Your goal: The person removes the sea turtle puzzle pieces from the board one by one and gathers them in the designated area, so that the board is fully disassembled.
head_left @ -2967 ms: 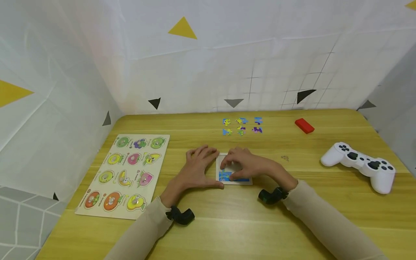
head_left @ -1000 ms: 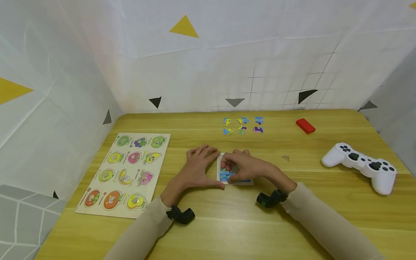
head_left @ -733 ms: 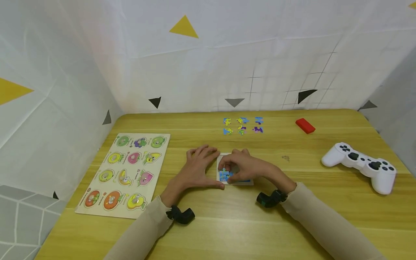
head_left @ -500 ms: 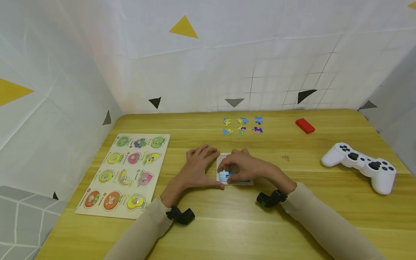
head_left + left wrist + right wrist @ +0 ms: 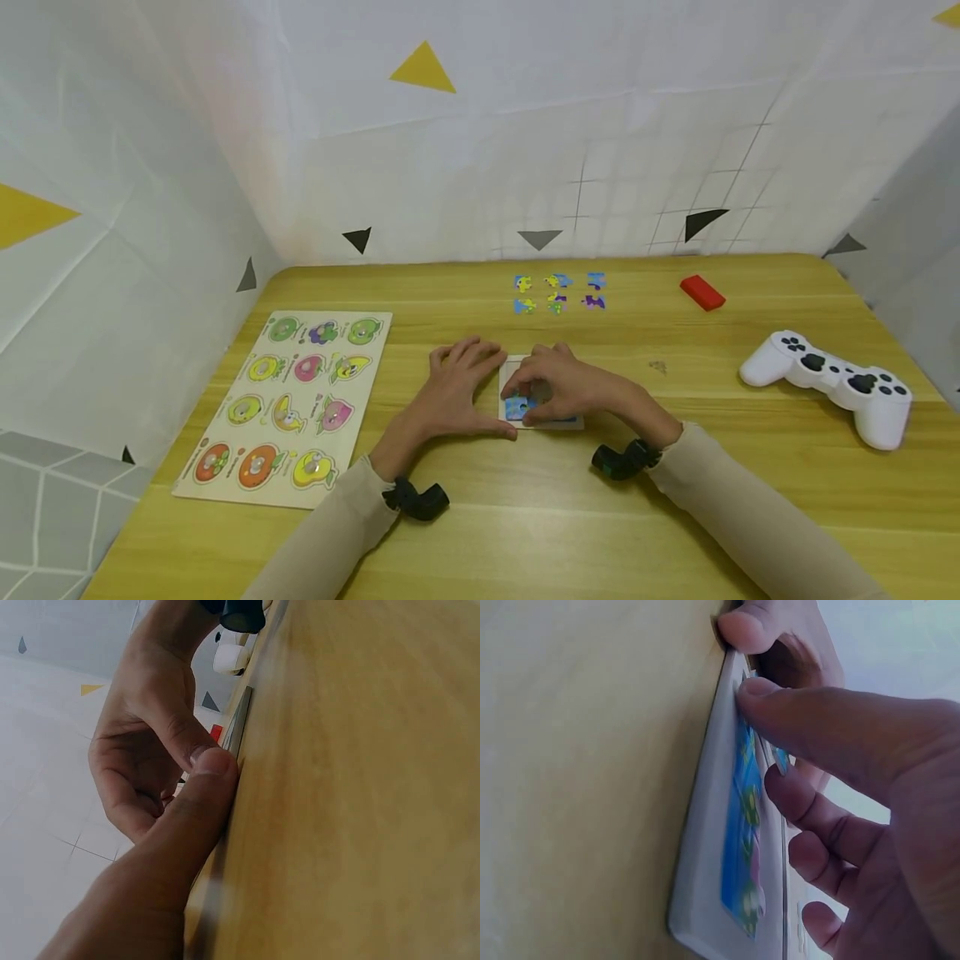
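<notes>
My right hand (image 5: 564,385) pinches a small blue jigsaw piece (image 5: 516,408) between thumb and fingers, at the near left corner of a small white puzzle tray (image 5: 705,825). In the right wrist view the piece's edge shows by the index fingertip, close over the tray. More blue picture (image 5: 742,787) lies in the tray's near row, partly covered by this hand in the head view. My left hand (image 5: 457,396) rests on the table with fingers spread, its fingertips and thumb right at the tray's left corners.
Several loose jigsaw pieces (image 5: 557,293) lie in two rows behind the tray. A wooden fruit puzzle board (image 5: 345,425) is at left. A red block (image 5: 702,292) and a white game controller (image 5: 832,379) lie at right. White cloth walls (image 5: 480,167) surround the table.
My right fingertips have shifted slightly left and curled in around the blue piece, which has tilted and moved a little in the tray's near left corner. The left hand stays in place.
</notes>
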Motion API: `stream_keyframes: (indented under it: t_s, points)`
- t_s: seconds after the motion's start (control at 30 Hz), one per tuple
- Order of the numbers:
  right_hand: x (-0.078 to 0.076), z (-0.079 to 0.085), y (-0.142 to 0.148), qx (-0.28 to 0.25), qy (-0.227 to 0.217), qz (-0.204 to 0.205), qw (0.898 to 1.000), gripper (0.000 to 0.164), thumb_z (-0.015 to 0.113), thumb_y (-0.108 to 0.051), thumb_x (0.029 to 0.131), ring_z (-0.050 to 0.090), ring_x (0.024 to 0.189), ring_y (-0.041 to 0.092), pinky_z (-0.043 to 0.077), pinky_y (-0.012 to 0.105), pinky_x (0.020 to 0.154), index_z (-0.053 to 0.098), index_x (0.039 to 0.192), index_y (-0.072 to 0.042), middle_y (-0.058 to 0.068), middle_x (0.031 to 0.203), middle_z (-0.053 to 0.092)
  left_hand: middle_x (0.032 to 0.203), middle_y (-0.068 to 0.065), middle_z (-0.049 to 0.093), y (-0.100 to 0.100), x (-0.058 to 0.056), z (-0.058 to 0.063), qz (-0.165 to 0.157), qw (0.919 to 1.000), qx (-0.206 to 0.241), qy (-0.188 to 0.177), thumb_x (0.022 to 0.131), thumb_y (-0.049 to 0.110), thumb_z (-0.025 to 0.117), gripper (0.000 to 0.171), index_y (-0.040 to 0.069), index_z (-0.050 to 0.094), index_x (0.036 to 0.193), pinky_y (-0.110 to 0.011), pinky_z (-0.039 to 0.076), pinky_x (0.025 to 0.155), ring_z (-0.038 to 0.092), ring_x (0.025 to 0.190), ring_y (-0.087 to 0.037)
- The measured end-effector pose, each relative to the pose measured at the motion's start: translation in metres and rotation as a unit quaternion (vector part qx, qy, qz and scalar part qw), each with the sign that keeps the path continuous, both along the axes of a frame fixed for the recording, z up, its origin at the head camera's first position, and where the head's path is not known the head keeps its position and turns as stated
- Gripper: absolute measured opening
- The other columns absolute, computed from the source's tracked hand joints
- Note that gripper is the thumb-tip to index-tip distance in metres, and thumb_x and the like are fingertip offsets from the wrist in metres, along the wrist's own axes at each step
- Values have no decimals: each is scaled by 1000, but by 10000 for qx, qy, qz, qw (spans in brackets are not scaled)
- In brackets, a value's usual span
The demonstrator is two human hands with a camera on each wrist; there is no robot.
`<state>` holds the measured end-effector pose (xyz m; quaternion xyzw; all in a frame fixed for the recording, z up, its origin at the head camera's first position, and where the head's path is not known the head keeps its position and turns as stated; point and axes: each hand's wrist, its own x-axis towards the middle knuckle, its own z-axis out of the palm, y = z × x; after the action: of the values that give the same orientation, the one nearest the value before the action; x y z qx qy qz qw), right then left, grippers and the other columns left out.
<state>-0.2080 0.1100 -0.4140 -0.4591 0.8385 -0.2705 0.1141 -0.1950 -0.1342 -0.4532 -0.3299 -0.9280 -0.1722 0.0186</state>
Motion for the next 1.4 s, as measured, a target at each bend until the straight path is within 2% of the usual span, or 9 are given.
stream_keyframes:
  t_s: [0.17, 0.47, 0.63, 0.77, 0.93, 1.2, 1.4]
  points:
    - [-4, 0, 5, -59, -61, -156, 9998, 36, 86, -28, 82, 54, 98, 13, 28, 42, 88, 76, 117, -26, -12, 97, 69, 159, -1, 41, 0, 0, 0, 13, 10000, 22, -44, 66, 80, 76, 115, 18, 41, 157, -59, 19, 112, 23, 155, -33]
    - [-14, 1, 19, -238, -238, -559, 9979, 37, 84, -27, 84, 55, 98, 16, 29, 43, 90, 76, 120, -24, -13, 97, 69, 159, 0, 40, 0, 0, 0, 41, 10000, -58, -29, 66, 82, 73, 115, 20, 41, 157, -58, 19, 112, 22, 155, -32]
    - [-23, 0, 25, -380, -126, -667, 9970, 36, 81, -23, 87, 56, 97, 17, 35, 39, 84, 75, 122, -19, -9, 99, 70, 159, 0, 40, 0, 0, -1, 55, 10000, -50, -21, 65, 82, 74, 116, 20, 42, 157, -59, 19, 112, 22, 155, -32]
    - [-31, 1, 28, -521, -6, -688, 9963, 35, 80, -20, 88, 58, 96, 19, 38, 40, 85, 75, 123, -14, -5, 97, 70, 159, 0, 41, 0, 0, -2, 71, 10000, -27, -25, 65, 81, 75, 115, 20, 43, 156, -59, 20, 112, 23, 155, -32]
    - [-38, 2, 30, -597, -141, -716, 9955, 36, 79, -16, 89, 60, 99, 22, 47, 41, 87, 73, 124, -10, -1, 101, 72, 159, -1, 42, 1, 0, -1, 74, 9999, 17, -74, 64, 81, 75, 115, 20, 43, 156, -60, 19, 112, 23, 155, -33]
    - [-53, -5, 29, -646, 21, -842, 9943, 38, 82, -14, 86, 62, 95, 21, 47, 41, 85, 73, 123, -8, 1, 99, 74, 157, 0, 42, 2, 1, -1, 78, 10000, 38, -38, 64, 81, 76, 115, 20, 44, 156, -59, 20, 113, 24, 154, -32]
    - [-64, -8, 27, -482, 177, -946, 9942, 39, 81, -14, 87, 60, 92, 20, 45, 36, 81, 73, 125, -10, 1, 97, 72, 158, 0, 42, 1, 1, -2, 91, 10000, -3, -8, 64, 81, 76, 114, 21, 45, 155, -59, 21, 112, 25, 154, -31]
